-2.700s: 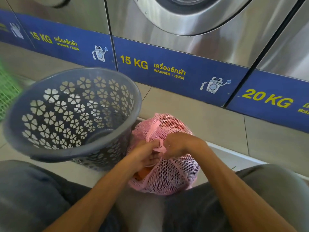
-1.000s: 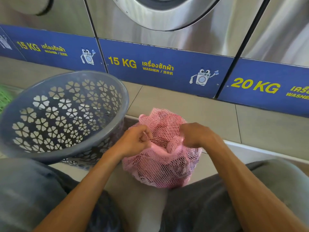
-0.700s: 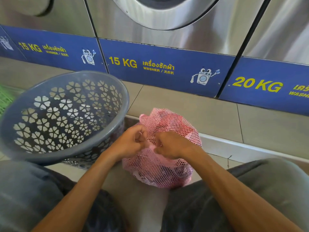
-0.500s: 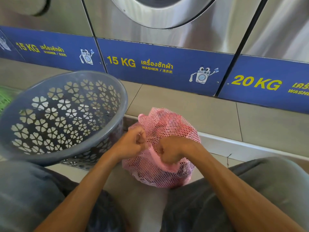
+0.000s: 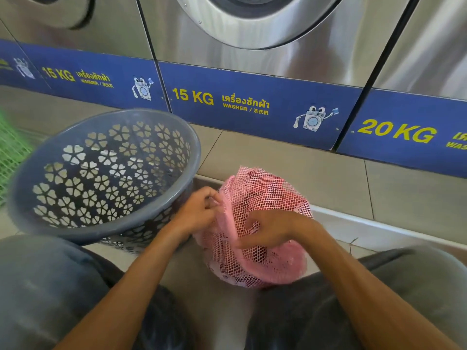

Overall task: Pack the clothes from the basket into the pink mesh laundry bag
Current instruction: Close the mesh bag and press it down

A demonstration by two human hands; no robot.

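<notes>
The pink mesh laundry bag (image 5: 265, 195) sits bulging on the floor between my knees, with dark and orange clothes showing through its holes. My left hand (image 5: 199, 213) pinches the pink edge strip at the bag's left side. My right hand (image 5: 265, 229) grips the mesh and the pink band across the bag's front. The grey basket (image 5: 75, 231) with flower-shaped holes stands tilted to the left, touching my left forearm; I see no clothes inside it.
Steel washers with blue panels (image 5: 252, 104) line the wall behind a raised tiled step (image 5: 316, 173). A green mesh thing (image 5: 10, 152) lies at the far left. My knees in dark trousers (image 5: 50, 286) flank the bag.
My hands drew together on the bag's mouth, then my right hand slid lower along the pink band. The bag stayed in place and the basket barely shifted.
</notes>
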